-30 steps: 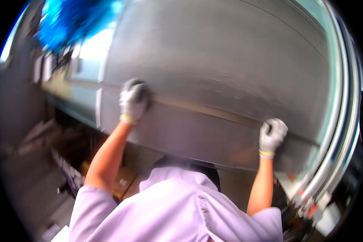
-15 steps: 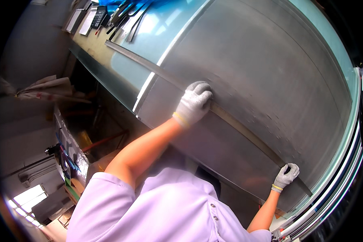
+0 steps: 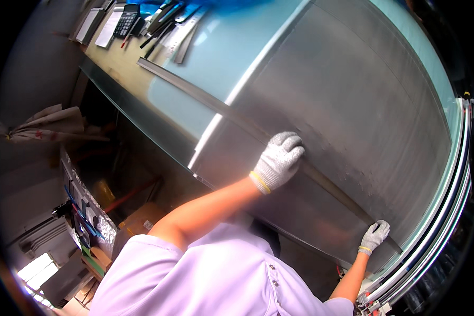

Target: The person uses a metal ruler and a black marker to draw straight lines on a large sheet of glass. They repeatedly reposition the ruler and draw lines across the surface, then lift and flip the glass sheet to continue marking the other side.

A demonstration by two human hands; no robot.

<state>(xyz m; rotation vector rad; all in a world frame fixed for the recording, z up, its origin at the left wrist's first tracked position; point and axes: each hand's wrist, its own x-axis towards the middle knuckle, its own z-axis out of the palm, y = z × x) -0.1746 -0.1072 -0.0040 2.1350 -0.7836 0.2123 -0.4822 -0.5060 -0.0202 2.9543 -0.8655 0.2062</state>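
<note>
A long, narrow metal bar (image 3: 342,197) lies slantwise over a grey metal sheet (image 3: 363,95). Its far-left end reaches past the white strip (image 3: 216,124) onto the pale-blue tabletop. My left hand (image 3: 280,159), in a grey-white knit glove with a yellow cuff edge, is closed over the bar near its middle; the fingertips are hidden behind the knuckles. Close to the bar's right end, my right hand (image 3: 374,236), gloved alike, has its thumb and fingers curled together at the bar. Small scuffs mark the sheet just beyond the bar.
At the far left of the table lie a black calculator (image 3: 127,21), notepads (image 3: 109,26), several rulers and tools (image 3: 168,26), and blue plastic film (image 3: 237,6). Curved rails (image 3: 447,210) border the right side. A bundled cloth (image 3: 52,124) and cardboard boxes (image 3: 140,217) are off the table at left.
The whole view has shifted and turned slightly, so the sheet, the white strip and my left hand appear lower and further right. Both hands stay at the bar.
</note>
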